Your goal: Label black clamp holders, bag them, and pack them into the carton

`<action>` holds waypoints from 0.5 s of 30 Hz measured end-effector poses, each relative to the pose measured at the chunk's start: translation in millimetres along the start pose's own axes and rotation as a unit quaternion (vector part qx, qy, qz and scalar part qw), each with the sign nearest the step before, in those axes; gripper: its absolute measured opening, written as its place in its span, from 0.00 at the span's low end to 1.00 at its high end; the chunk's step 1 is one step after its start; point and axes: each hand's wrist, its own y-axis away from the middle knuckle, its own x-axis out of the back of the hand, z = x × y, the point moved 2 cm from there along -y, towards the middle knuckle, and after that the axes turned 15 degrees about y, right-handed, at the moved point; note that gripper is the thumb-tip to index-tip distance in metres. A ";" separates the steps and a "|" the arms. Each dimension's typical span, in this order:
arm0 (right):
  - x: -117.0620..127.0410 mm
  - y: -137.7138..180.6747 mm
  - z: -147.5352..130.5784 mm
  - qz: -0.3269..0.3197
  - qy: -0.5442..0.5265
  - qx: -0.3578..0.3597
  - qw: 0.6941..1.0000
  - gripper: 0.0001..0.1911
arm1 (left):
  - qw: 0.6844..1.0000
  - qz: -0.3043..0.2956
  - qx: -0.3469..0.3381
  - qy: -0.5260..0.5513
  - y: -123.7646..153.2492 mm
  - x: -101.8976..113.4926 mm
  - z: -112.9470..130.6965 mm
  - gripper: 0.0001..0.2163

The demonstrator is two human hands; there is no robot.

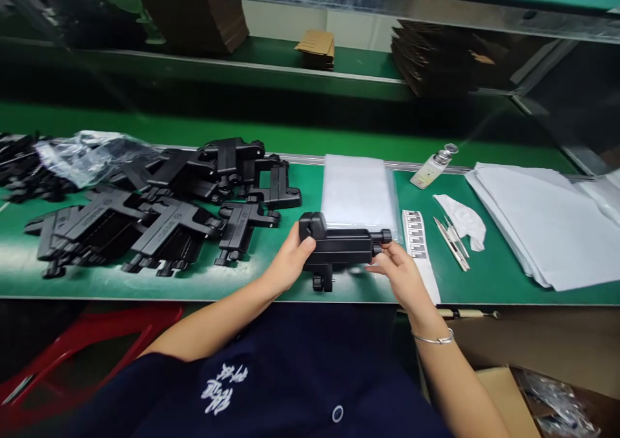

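I hold a black plastic gun-shaped part (339, 247) over the front of the green table (271, 276). My left hand (289, 260) grips its left end, fingers wrapped round it. My right hand (400, 270) pinches its right tip. Just behind the part lies a stack of clear plastic bags (357, 192). A strip of printed labels (416, 238) lies right of my right hand.
Several identical black parts (165, 212) lie in a heap at the left, with a crumpled clear bag (90, 154). Tweezers (451, 241), a white cloth (462, 218), a small bottle (433, 166) and white sheets (542, 221) lie right. An open carton (513, 393) stands below.
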 end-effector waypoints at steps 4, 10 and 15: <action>3.3 -2.2 1.2 0.004 -0.011 -0.017 1.000 0.20 | 0.999 -0.003 0.036 0.027 -3.5 -2.6 -2.6 0.28; 0.6 -4.3 1.3 0.056 0.001 0.016 0.998 0.17 | 0.999 -0.010 0.033 0.013 -7.2 -7.0 1.1 0.28; -4.8 -12.3 7.1 0.082 0.007 0.027 0.996 0.18 | 0.989 -0.060 -0.108 -0.084 -1.7 -5.3 7.5 0.32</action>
